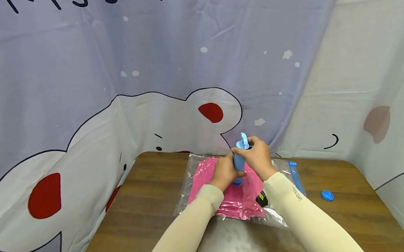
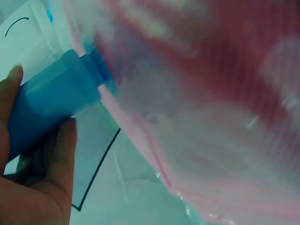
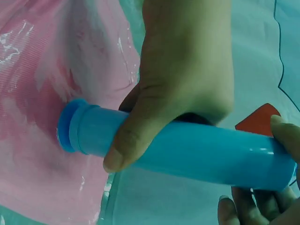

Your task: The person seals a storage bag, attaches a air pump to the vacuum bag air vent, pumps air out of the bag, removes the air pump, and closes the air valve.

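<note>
A blue hand pump (image 1: pixel 239 161) stands nearly upright between the two hands, with a paler blue top piece (image 1: pixel 244 140). The left hand (image 1: pixel 225 171) grips its lower part, the thumb wrapped across the barrel. Higher up, the right hand (image 1: pixel 257 154) holds the upper end between thumb and fingers; in the right wrist view its fingertips curl round that end of the pump (image 3: pixel 211 150). The flared foot (image 3: pixel 68 126) meets a clear plastic bag (image 1: pixel 190 179) that has pink contents (image 1: pixel 202 180). From the left wrist, the pump (image 2: pixel 51 93) appears beside the bag's pink surface.
A round blue cap (image 1: pixel 327 195) lies on the wooden table (image 1: pixel 348 223) at the right. Near the right forearm are a blue strip (image 1: pixel 296 178) and a small black object with a yellow patch (image 1: pixel 261 199). A printed curtain (image 1: pixel 157 61) hangs behind the table.
</note>
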Action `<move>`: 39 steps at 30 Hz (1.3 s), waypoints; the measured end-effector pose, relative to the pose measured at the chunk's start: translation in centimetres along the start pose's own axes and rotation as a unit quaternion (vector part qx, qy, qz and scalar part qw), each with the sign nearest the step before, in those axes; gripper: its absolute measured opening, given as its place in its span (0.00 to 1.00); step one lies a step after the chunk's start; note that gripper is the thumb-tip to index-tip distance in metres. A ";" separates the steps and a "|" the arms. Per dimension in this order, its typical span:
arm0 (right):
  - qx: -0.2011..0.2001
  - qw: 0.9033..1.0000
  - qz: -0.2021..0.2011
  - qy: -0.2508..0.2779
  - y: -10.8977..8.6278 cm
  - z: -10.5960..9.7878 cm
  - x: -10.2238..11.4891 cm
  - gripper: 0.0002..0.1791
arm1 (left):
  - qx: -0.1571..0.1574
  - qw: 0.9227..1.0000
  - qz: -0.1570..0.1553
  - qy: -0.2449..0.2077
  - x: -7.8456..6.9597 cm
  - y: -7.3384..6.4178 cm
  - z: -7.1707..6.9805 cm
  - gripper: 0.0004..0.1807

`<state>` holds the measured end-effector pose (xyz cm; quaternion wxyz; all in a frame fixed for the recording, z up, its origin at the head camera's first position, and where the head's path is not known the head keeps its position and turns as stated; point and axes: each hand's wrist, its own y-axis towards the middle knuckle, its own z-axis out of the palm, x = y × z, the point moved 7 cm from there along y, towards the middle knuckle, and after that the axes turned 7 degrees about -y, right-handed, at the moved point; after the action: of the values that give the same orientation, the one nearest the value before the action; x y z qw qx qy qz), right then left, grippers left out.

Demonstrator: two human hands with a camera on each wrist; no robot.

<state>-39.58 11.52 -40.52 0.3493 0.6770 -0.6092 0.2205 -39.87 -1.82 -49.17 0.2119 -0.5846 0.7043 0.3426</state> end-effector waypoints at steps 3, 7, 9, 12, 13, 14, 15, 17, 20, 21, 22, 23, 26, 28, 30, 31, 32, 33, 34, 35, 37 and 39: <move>0.037 0.999 0.010 0.015 0.2 0.0 0.2 0.27 | 0.049 0.998 -0.008 -0.042 0.5 0.2 -0.2 0.44; 0.093 0.993 0.041 0.056 0.4 0.3 0.1 0.16 | 0.121 0.985 -0.009 -0.124 0.8 0.6 -0.6 0.43; 0.104 0.991 0.052 0.068 0.6 0.6 0.0 0.12 | 0.146 0.979 0.004 -0.144 0.5 0.7 -0.7 0.42; 0.108 0.989 0.056 0.087 0.5 1.0 -0.3 0.14 | 0.158 0.978 0.024 -0.137 0.3 0.8 -0.9 0.38; 0.109 0.988 0.055 0.095 0.4 1.2 -0.4 0.17 | 0.156 0.979 0.025 -0.132 0.3 0.8 -0.8 0.38; 0.110 0.987 0.053 0.106 0.2 1.3 -0.6 0.21 | 0.150 0.980 0.021 -0.129 0.3 0.7 -0.8 0.39; 0.109 0.985 0.054 0.119 0.1 1.5 -0.7 0.26 | 0.141 0.982 0.016 -0.125 0.4 0.7 -0.7 0.40; 0.101 0.984 0.057 0.135 -0.3 1.7 -1.1 0.36 | 0.115 0.987 0.009 -0.108 0.5 0.4 -0.6 0.41; 0.071 0.987 0.059 0.132 -0.6 1.6 -1.4 0.46 | 0.067 0.996 0.005 -0.060 0.5 0.1 -0.3 0.42; 0.059 0.989 0.058 0.121 -0.7 1.5 -1.5 0.47 | 0.049 0.998 0.006 -0.037 0.4 0.0 -0.2 0.41; 0.049 0.992 0.054 0.106 -0.7 1.4 -1.4 0.48 | 0.034 0.999 0.004 -0.018 0.3 -0.1 -0.2 0.41; 0.040 0.994 0.047 0.092 -0.7 1.3 -1.2 0.47 | 0.021 1.000 0.001 -0.003 0.3 -0.1 -0.2 0.42; 0.021 0.998 0.028 0.052 -0.7 1.0 -0.7 0.45 | 0.001 0.999 -0.011 0.030 0.2 -0.1 -0.1 0.46; 0.014 0.999 0.021 0.041 -0.7 0.7 -0.6 0.42 | 0.009 0.999 -0.018 0.036 0.1 0.0 0.0 0.50; 0.009 0.999 0.016 0.034 -0.7 0.6 -0.7 0.40 | 0.033 0.998 -0.026 0.039 0.0 0.0 0.0 0.55; 0.007 0.999 0.012 0.033 -0.7 0.6 -0.7 0.38 | 0.050 0.998 -0.027 0.030 -0.1 0.1 -0.1 0.57; 0.006 0.999 0.007 0.035 -0.7 0.6 -0.7 0.36 | 0.067 0.997 -0.027 0.017 -0.1 0.1 -0.2 0.57; 0.010 0.999 0.004 0.044 -0.7 0.7 -0.8 0.35 | 0.086 0.996 -0.026 0.004 -0.2 0.2 -0.3 0.56; 0.017 0.998 0.003 0.058 -0.7 0.8 -0.9 0.33 | 0.105 0.994 -0.022 -0.012 -0.2 0.2 -0.5 0.55; 0.025 0.997 0.003 0.076 -0.7 1.0 -0.9 0.31 | 0.123 0.992 -0.014 -0.031 -0.3 0.3 -0.6 0.52; 0.043 0.993 0.011 0.111 -0.9 1.6 -1.2 0.29 | 0.158 0.985 0.003 -0.071 -0.5 0.3 -0.9 0.48; 0.062 0.988 0.024 0.139 -1.1 2.3 -1.6 0.28 | 0.183 0.979 0.018 -0.087 -0.6 0.3 -0.9 0.43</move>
<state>-39.09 10.93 -43.38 0.3825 0.6456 -0.5555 0.3582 -39.94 -2.09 -48.09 0.3696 -0.4915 0.7442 0.2609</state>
